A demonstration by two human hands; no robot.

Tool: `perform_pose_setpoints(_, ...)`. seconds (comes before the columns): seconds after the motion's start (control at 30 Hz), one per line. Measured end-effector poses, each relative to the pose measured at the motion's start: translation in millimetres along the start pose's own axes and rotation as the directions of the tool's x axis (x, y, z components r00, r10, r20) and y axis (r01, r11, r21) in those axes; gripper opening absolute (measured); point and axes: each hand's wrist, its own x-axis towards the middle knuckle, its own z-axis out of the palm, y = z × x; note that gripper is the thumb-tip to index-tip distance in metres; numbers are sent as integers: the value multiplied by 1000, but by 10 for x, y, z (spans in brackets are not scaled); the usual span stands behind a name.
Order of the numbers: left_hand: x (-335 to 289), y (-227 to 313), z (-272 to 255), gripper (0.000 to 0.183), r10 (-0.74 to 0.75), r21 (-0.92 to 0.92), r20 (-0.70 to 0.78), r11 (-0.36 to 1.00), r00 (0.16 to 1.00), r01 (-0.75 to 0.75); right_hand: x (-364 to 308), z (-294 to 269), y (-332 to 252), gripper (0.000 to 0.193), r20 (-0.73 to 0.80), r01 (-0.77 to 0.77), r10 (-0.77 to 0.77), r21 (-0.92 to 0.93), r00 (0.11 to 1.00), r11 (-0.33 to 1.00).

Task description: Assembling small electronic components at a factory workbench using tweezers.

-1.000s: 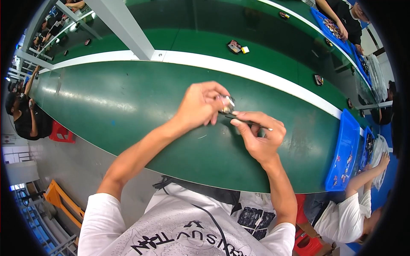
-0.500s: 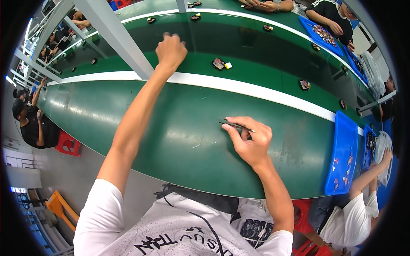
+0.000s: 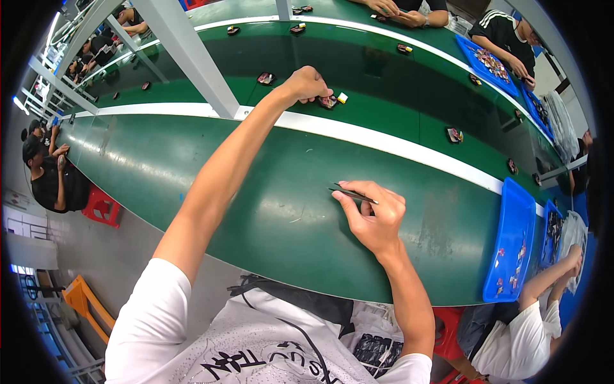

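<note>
Head view: left hand (image 3: 307,83) stretched far, fingers closing on small dark part (image 3: 328,102); right hand (image 3: 374,217) near body, pinching tweezers (image 3: 353,194).

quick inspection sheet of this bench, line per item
surface: green conveyor belt with a white stripe along it, bare under the right hand
job's things: thin dark tweezers; small dark part beyond the stripe with a small white piece beside it
clutter: more small dark parts spaced along the far belt; blue tray of small bits at the right
grippers: left hand stretched out over the stripe, fingers at the small dark part; right hand pinching the tweezers
cables: nothing seen
surroundings: grey frame post; other people seated along both sides; red stool
</note>
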Motion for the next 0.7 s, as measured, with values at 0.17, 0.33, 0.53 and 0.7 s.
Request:
perform_pose_setpoints(0.17,-239,107,-60,16,-15,-75,-40,997,999,12,-53,13,5,18,12,-68,68,49,998,996)
perform_pose_setpoints(0.33,-987,42,84,11,158,-290,-159,936,975,-199,-20,-42,13,13,22,-381,402,374,915,845)
perform_pose_setpoints(0.53,-1945,-92,490,11,103,-421,-196,889,975,-179,49,-159,-85,15,190,-559,558,548,808,623)
perform_pose_setpoints(0.7,-2070,-118,661,6,116,-432,-252,875,961,-219,-57,-4,-36,16,146,-478,469,474,871,740)
